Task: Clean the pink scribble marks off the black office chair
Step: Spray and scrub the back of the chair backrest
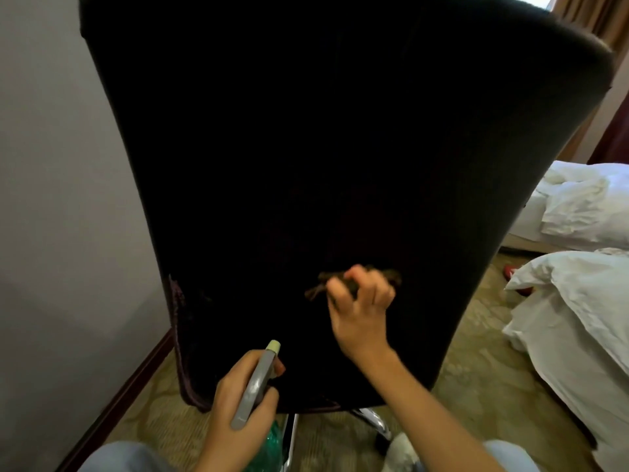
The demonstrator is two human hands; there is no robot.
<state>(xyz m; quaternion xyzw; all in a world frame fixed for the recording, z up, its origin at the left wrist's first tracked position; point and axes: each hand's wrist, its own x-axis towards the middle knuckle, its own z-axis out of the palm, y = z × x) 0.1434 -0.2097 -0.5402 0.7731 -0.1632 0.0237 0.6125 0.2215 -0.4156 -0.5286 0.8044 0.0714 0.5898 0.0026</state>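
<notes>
Cloth (318, 287) against the chair (306, 148) back
The right hand (360, 311) grips it; the left hand (235, 413) holds a spray bottle (256, 386)

One view only: head cam, wide-angle, straight lines bend toward the edges. It looks fwd and down at the chair (340, 165) from very close; the backrest fills most of the frame, its top edge near the frame top. Both forearms come in from the bottom, left hand (238, 403) low centre, right hand (360, 311) just above it. Wall (51, 165) at left, bed (578, 301) at right edge, carpet (476, 386) low.
</notes>
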